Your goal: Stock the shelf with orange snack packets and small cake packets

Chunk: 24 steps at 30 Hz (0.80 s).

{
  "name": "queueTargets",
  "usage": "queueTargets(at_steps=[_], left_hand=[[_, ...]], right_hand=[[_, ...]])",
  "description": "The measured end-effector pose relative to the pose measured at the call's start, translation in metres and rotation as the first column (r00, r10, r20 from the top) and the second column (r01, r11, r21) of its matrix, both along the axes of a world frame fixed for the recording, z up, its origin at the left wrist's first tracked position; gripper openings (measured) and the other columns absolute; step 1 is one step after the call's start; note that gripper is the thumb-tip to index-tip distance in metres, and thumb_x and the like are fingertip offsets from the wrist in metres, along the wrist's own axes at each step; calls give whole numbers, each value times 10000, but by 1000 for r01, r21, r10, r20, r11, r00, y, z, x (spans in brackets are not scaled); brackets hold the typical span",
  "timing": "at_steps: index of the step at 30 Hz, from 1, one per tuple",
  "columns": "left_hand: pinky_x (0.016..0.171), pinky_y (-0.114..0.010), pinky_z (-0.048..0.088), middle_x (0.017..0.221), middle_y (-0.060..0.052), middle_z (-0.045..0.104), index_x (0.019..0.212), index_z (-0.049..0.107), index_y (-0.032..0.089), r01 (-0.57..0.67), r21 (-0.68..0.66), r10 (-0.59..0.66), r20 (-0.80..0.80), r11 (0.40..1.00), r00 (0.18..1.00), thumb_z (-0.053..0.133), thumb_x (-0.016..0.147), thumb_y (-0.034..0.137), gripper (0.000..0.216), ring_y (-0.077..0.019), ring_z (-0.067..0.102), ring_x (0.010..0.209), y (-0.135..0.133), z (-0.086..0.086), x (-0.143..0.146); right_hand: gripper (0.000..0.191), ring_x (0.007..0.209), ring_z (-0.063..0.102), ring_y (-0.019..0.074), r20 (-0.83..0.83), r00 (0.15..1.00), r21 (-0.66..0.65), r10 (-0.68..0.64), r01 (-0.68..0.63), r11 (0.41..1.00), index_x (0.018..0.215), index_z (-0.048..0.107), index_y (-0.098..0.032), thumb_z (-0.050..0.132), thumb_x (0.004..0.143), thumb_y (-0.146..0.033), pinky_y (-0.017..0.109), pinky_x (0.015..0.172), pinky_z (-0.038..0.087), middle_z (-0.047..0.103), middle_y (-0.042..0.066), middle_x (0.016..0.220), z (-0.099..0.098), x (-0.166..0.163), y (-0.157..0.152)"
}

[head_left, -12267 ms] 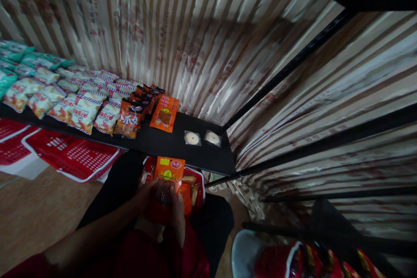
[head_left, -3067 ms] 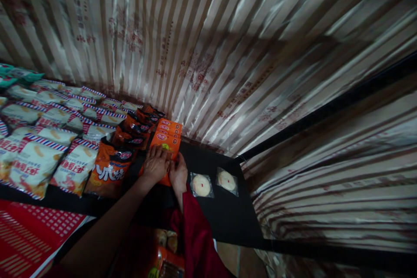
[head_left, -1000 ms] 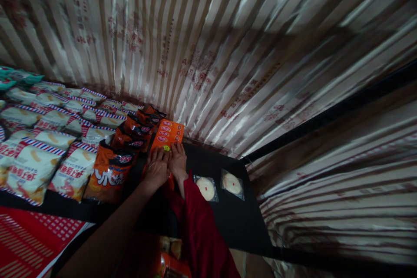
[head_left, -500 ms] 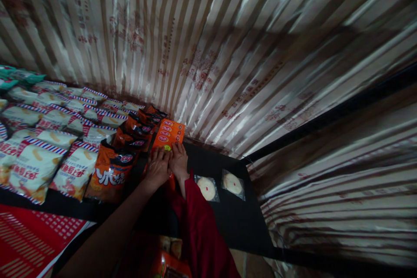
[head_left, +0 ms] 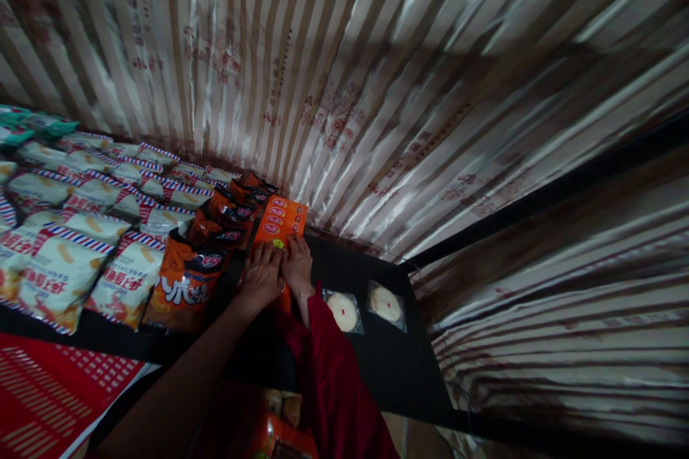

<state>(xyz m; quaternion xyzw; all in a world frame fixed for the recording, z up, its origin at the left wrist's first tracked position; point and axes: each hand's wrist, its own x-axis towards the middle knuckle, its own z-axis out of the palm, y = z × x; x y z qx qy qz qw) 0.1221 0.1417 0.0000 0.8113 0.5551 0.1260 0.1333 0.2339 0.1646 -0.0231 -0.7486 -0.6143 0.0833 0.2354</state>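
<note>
Biggest thing in the room was a striped, shiny curtain point(head_left: 334, 115) hanging across the whole back, all pretty dim, with a black pole point(head_left: 538, 199) slanting over it on the right. In front ran a long black shelf point(head_left: 398, 373), flat and dark, and a red basket point(head_left: 54, 401) full of slots sat below its front edge at the lower left. White bags point(head_left: 59, 276) filled the left side in tight rows, seemingly propped on each other so the fronts faced out, with one line of brown-orange bags point(head_left: 183, 287) beside them, probably to keep each kind together. Just right of those were the orange packets point(head_left: 280, 220), lying overlapped on the shelf; four logos showed one above another, so I'd guess the stagger was there to keep each one readable. The left hand point(head_left: 262, 277) and the right hand point(head_left: 297, 263), the latter in a red sleeve point(head_left: 344, 373), lay side by side on that stack, fingers stretched out flat and not gripping anything, imo to hold the pile straight. Smallest were two pale discs point(head_left: 341, 312) in clear wrap, set apart from each other to the right, each with a tiny red mark.
</note>
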Motion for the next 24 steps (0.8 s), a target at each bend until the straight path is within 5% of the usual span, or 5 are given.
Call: queueTargets(at_steps=[24], left_hand=[[1019, -459, 328, 1425, -122, 413, 1263, 502, 174, -6, 48, 7, -29, 999, 1000, 486, 814, 329, 476, -309, 332, 1307, -1, 5, -2]], right_hand=[[417, 1300, 389, 244, -61, 996, 97, -71, 77, 992, 1238, 551, -43, 398, 859, -127, 398, 1066, 344, 475, 206, 1352, -1, 0, -17]])
